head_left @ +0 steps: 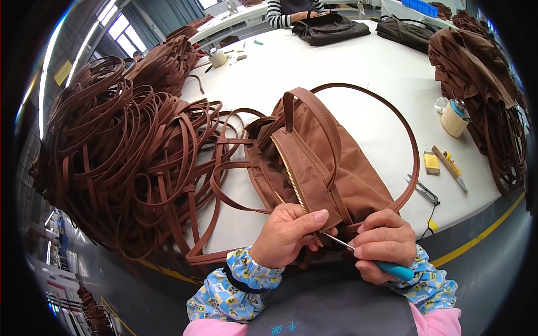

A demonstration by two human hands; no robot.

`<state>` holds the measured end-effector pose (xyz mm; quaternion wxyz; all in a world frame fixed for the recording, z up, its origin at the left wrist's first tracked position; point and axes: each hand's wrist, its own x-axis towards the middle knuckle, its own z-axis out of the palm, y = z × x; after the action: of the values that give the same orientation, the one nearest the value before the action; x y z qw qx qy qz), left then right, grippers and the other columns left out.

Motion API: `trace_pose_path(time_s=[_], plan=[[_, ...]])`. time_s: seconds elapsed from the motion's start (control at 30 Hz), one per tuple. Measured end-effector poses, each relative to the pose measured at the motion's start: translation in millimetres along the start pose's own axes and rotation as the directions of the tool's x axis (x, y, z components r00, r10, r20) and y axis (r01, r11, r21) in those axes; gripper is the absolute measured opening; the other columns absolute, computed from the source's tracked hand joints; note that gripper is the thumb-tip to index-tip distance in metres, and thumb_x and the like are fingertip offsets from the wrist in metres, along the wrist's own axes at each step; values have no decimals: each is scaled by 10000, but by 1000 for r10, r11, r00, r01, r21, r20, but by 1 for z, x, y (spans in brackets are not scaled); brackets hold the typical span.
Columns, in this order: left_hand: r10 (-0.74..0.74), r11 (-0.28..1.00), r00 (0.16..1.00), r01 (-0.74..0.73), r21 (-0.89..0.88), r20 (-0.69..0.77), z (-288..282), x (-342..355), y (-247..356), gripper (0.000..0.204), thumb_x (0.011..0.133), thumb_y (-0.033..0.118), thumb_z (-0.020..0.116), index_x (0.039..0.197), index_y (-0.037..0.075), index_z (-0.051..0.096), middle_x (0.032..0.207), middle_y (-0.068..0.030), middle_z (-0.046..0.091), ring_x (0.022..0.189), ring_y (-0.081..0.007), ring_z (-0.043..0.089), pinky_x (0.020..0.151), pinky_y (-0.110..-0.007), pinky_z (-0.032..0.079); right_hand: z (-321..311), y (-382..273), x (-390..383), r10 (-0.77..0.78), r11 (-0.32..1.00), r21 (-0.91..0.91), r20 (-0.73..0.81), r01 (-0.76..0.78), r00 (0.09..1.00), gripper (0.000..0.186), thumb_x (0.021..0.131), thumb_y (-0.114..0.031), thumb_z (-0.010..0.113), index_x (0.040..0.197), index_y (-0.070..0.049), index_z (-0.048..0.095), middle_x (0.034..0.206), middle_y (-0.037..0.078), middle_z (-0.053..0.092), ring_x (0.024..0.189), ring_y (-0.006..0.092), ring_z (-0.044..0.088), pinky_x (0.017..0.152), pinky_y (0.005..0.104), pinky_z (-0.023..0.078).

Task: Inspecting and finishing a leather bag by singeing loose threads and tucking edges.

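A brown bag (pixel 358 162) with long straps and a brass zipper (pixel 294 185) lies on the white table in front of me. My left hand (pixel 283 235) pinches the bag's leather edge at the zipper's near end, thumb on top. My right hand (pixel 381 243) is closed around a tool with a teal handle (pixel 395 270) and a thin metal shaft. The shaft's tip touches the bag beside my left thumb, at the zipper end; exactly where it enters is too small to tell.
Piles of brown bags and straps (pixel 112 145) fill the left; more (pixel 465 67) hang at right. Snips (pixel 423 190), a yellow-handled cutter (pixel 448 168), a yellow block (pixel 431 162) and a pot (pixel 454 117) lie right. A co-worker (pixel 288 14) stands across the white table (pixel 370 78) by dark bags (pixel 328 31).
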<state>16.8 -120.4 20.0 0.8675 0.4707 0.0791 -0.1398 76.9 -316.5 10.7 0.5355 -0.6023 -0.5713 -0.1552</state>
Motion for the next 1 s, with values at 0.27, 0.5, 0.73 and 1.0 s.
trace_pose_path(time_s=[0.27, 0.5, 0.73, 1.0], plan=[[12, 1000, 1000, -12, -14, 4, -1, -1, -2, 203, 851, 200, 601, 797, 8, 636, 763, -90, 652, 601, -92, 594, 487, -184, 470, 1, -1, -1, 9, 1000, 7, -3, -9, 1000, 184, 655, -60, 684, 818, -48, 600, 733, 49, 616, 667, 221, 561, 615, 291, 482], [51, 996, 998, -49, 69, -32, 3, -1, -4, 228, 853, 204, 601, 827, -18, 644, 765, -88, 650, 593, -84, 580, 500, -189, 468, 3, -1, 1, 59, 995, 77, -49, -55, 997, 180, 595, -18, 650, 762, -36, 586, 664, 61, 591, 573, 237, 553, 517, 305, 467], [132, 958, 988, -104, 265, -87, 8, -1, -9, 257, 853, 207, 602, 829, -45, 645, 729, -69, 645, 566, -73, 550, 505, -200, 455, -5, -8, 13, 116, 993, 26, 12, -117, 993, 187, 544, 6, 643, 710, -32, 566, 614, 66, 563, 539, 243, 558, 499, 320, 461], [165, 966, 981, -140, 219, -100, 12, -2, -11, 261, 863, 214, 590, 790, -34, 618, 765, -93, 653, 563, -76, 544, 507, -202, 458, 6, -2, 1, -131, 979, -163, -54, 121, 990, 179, 569, -52, 644, 724, -23, 561, 643, 65, 568, 520, 188, 539, 489, 295, 458]])
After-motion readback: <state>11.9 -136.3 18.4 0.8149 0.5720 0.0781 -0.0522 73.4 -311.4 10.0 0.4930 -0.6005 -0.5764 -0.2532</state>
